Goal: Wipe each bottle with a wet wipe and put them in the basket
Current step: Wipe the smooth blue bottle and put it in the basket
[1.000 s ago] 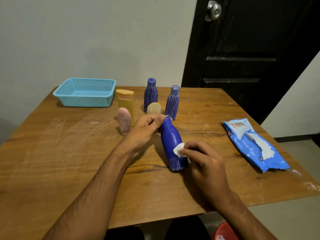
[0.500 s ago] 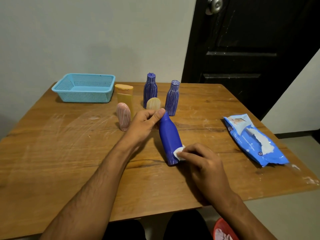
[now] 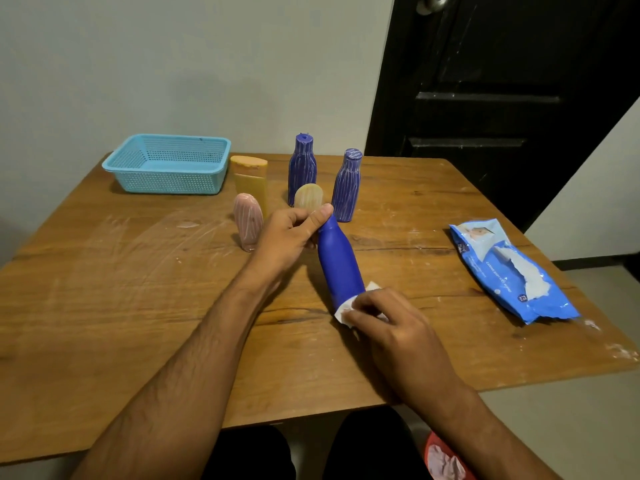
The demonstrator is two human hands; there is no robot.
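blue bottle (image 3: 340, 268) tilted, left hand (image 3: 289, 237) gripping its neck, right hand (image 3: 391, 327) pinching wet wipe (image 3: 346, 308) against its base

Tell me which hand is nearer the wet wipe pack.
The right hand. It wipes the blue bottle's base, with bare table between it and the wet wipe pack; the left hand grips the bottle's neck, farther away.

Three dark blue plastic bottles (image 3: 341, 268), three pale rounded bottles (image 3: 247, 221), one turquoise mesh basket (image 3: 166, 166), one blue wipes packet (image 3: 512, 271).
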